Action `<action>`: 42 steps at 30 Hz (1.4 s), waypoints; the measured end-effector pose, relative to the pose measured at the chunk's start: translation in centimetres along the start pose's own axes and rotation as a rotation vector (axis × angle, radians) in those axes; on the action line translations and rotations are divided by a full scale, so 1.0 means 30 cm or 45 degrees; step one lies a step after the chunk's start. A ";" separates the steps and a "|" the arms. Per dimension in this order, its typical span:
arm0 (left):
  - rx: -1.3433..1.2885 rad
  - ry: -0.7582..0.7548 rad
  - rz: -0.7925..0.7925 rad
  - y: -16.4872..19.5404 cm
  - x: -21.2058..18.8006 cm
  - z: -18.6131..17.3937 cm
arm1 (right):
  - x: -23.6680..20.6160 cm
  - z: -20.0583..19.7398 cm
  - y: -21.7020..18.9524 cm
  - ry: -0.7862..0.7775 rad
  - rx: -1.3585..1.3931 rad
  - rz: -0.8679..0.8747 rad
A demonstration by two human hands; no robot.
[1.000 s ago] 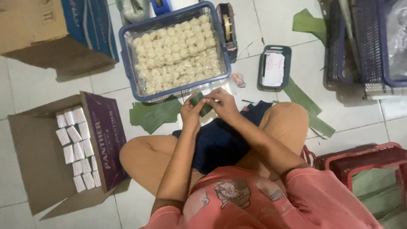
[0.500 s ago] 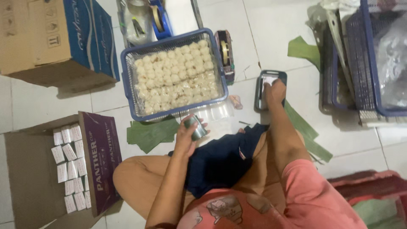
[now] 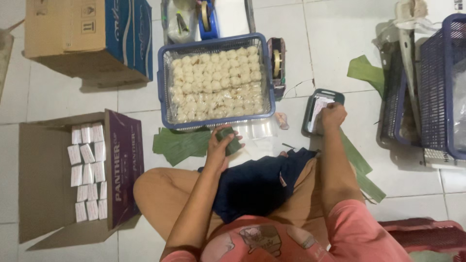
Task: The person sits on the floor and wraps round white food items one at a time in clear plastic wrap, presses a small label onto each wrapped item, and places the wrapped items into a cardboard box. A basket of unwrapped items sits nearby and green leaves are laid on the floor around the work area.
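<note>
Our left hand (image 3: 219, 148) has its fingers wrapped around the leaf-wrapped parcel (image 3: 228, 140) over our lap, and the right hand (image 3: 331, 117) pinches paper labels in the small tray (image 3: 310, 114). One-handed like that, the wrap could easily spring open.

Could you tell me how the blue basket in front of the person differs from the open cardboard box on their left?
The blue basket is a plastic mesh tray packed with pale round pieces; the open cardboard box is brown, flaps spread, and only partly filled, with small white packets in rows. The basket is nearer the left hand. Both rest on the tiled floor.
</note>
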State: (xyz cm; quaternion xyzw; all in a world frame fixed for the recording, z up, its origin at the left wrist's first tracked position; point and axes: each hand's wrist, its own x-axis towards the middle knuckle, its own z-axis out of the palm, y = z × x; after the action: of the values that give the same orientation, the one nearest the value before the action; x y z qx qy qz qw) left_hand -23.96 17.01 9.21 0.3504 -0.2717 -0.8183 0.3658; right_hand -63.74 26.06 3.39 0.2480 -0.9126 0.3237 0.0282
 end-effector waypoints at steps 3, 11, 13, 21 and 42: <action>0.036 0.001 0.075 0.027 -0.006 -0.006 | -0.020 -0.010 0.021 -0.028 -0.160 -0.033; -0.025 -0.053 0.158 0.095 -0.064 -0.087 | -0.111 -0.127 -0.007 0.014 -0.054 -0.170; -0.036 -0.024 0.149 0.099 -0.074 -0.110 | -0.171 -0.166 -0.080 -0.074 0.183 -0.145; -0.031 -0.106 0.217 0.098 -0.119 -0.143 | -0.729 -0.247 -0.561 -1.560 0.966 -0.242; -0.041 0.005 0.486 0.076 -0.145 -0.116 | -0.829 -0.242 -0.833 -0.704 0.897 -0.535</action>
State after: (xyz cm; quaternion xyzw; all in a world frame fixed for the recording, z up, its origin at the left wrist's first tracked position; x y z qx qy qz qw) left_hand -18.22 18.46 10.34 0.2882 -0.3195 -0.7376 0.5203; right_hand -30.98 24.57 18.25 0.4977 -0.6512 0.5221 -0.2358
